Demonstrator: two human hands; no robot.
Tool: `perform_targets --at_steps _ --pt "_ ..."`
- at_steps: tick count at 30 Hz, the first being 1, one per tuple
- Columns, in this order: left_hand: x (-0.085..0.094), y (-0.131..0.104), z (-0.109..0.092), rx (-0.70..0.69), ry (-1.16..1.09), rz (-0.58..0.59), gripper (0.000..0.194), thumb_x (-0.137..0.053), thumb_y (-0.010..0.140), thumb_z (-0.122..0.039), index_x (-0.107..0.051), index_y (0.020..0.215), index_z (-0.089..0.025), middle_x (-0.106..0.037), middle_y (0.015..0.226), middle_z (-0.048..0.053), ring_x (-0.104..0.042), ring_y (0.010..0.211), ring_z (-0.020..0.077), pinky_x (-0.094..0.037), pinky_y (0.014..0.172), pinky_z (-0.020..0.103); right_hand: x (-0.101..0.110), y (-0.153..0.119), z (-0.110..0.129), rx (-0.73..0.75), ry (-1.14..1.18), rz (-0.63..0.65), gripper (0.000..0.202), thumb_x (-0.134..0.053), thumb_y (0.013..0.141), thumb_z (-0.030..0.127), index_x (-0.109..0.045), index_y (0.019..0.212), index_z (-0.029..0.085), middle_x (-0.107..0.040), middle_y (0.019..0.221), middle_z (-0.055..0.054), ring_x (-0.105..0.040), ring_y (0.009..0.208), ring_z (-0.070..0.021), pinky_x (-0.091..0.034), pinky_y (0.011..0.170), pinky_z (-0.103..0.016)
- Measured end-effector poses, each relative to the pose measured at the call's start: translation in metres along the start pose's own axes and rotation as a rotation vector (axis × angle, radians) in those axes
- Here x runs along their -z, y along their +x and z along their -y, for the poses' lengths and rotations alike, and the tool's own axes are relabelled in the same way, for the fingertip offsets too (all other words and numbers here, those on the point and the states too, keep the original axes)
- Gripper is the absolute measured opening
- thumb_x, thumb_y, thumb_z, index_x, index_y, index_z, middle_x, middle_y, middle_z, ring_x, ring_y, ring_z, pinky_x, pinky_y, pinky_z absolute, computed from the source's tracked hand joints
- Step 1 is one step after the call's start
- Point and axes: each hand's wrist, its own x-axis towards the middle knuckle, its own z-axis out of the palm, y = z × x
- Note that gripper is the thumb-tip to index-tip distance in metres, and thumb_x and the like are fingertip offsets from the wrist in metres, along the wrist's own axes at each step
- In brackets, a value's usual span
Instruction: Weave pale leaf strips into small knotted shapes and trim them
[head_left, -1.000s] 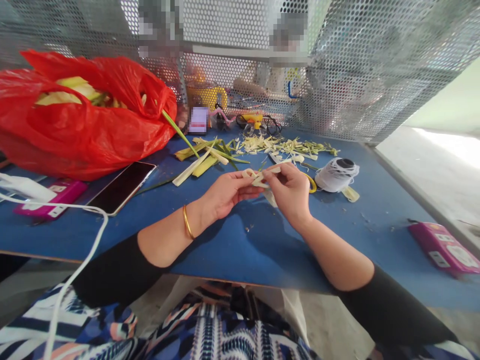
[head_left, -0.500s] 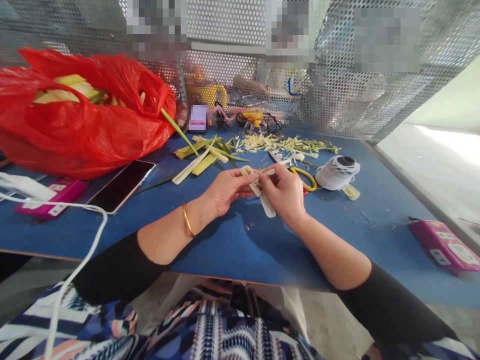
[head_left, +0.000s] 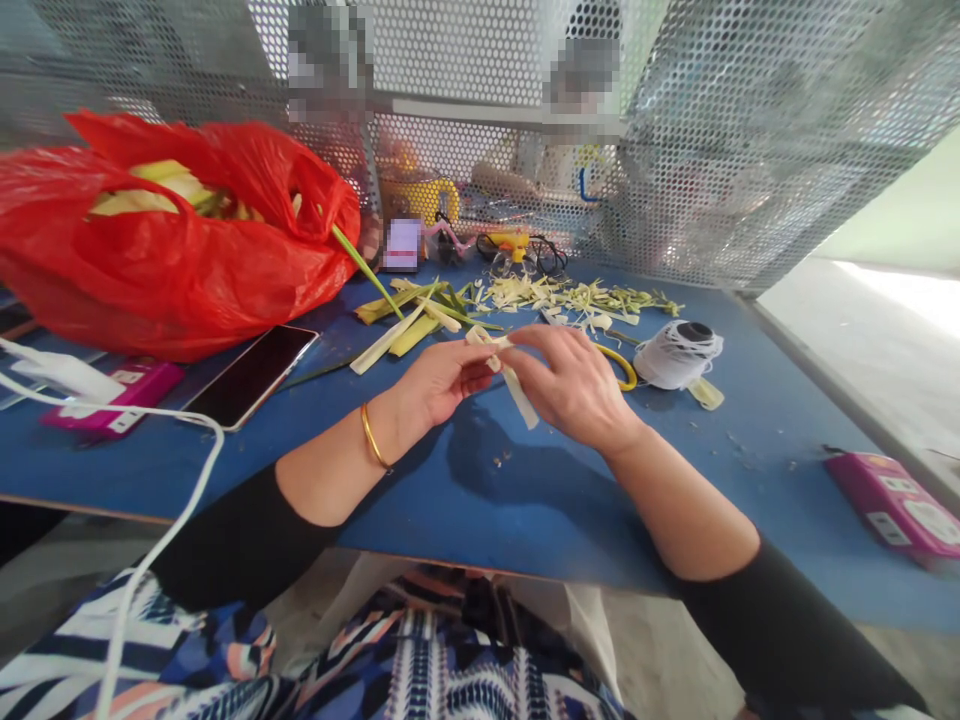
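Note:
A pale, folded leaf strip [head_left: 519,396] is pinched between the fingertips of my left hand [head_left: 448,380], with one end hanging down over the blue table. My right hand [head_left: 574,385] arches over the strip from the right, its thumb and forefinger closed on the strip's upper part. Behind my hands lie pale and green leaf pieces [head_left: 409,328] and a heap of thin shavings [head_left: 525,292]. Right of my right hand, the yellow handle of scissors [head_left: 624,368] shows partly, next to a spool of white thread [head_left: 675,355].
A red plastic bag [head_left: 247,260] of leaves fills the back left of the blue table [head_left: 420,510]. In front of it lie a dark phone [head_left: 255,378] and a magenta power strip [head_left: 120,400] with a white cable. Another magenta strip [head_left: 900,505] is at right. Perforated metal panels [head_left: 690,200] stand behind.
My right hand has lifted and spread over the strip, its wrist now higher and its fingers less curled. The strip has shifted slightly left. The whole view has moved a little.

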Motion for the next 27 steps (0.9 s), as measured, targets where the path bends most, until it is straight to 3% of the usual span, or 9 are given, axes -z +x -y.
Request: perform_targets --at_steps 3,6,11,14,22,27 --pt "0.001 0.001 -0.001 0.039 0.021 -0.022 0.014 -0.070 0.078 -0.005 -0.066 0.066 -0.012 -0.063 0.059 0.000 -0.056 0.050 0.0051 -0.043 0.048 0.015 -0.001 -0.001 -0.003 0.164 -0.007 0.011 0.024 -0.044 0.099 0.015 -0.067 0.102 0.022 -0.072 0.100 -0.007 -0.063 0.091 -0.0187 -0.047 0.084 -0.036" --pt "0.000 0.000 0.002 -0.027 0.106 -0.012 0.009 -0.073 0.073 -0.005 -0.069 0.069 -0.012 -0.063 0.059 -0.001 -0.054 0.049 0.0048 -0.036 0.045 0.016 -0.003 -0.001 -0.004 0.131 0.044 -0.044 0.024 -0.047 0.099 0.020 -0.070 0.095 0.023 -0.073 0.091 -0.005 -0.063 0.083 -0.0170 -0.045 0.083 -0.035" --pt "-0.001 -0.004 0.005 -0.254 0.339 0.003 0.003 -0.075 0.071 -0.012 -0.074 0.072 -0.015 -0.064 0.057 -0.001 -0.053 0.048 0.0067 -0.031 0.045 0.019 -0.001 0.001 0.001 -0.100 0.219 -0.175 0.018 -0.051 0.097 0.023 -0.068 0.092 0.023 -0.074 0.095 -0.005 -0.066 0.089 -0.0182 -0.045 0.084 -0.035" --pt "-0.004 -0.007 0.006 -0.304 0.413 0.014 0.007 -0.070 0.073 -0.011 -0.075 0.074 -0.016 -0.066 0.059 -0.001 -0.056 0.050 0.0085 -0.035 0.047 0.020 -0.001 0.001 0.004 -0.236 0.228 -0.192 0.016 -0.052 0.095 0.024 -0.064 0.084 0.022 -0.073 0.090 -0.005 -0.066 0.087 -0.0192 -0.044 0.083 -0.035" --pt "-0.007 -0.012 0.009 -0.210 0.362 0.206 0.008 -0.080 0.070 -0.019 -0.075 0.075 -0.016 -0.074 0.075 0.003 -0.067 0.062 0.0136 -0.050 0.065 0.027 -0.009 0.000 0.011 -0.606 0.179 -0.125 0.017 -0.055 0.086 0.025 -0.056 0.070 0.023 -0.056 0.055 0.004 -0.052 0.055 -0.0140 -0.038 0.070 -0.031" --pt "-0.008 -0.012 0.014 -0.152 0.316 0.198 0.016 -0.084 0.067 -0.024 -0.076 0.077 -0.015 -0.073 0.073 0.004 -0.066 0.062 0.0148 -0.050 0.066 0.029 -0.008 0.004 0.016 -0.869 0.336 -0.080 0.016 -0.058 0.080 0.028 -0.056 0.066 0.022 -0.052 0.049 0.006 -0.043 0.046 -0.0110 -0.032 0.054 -0.026"
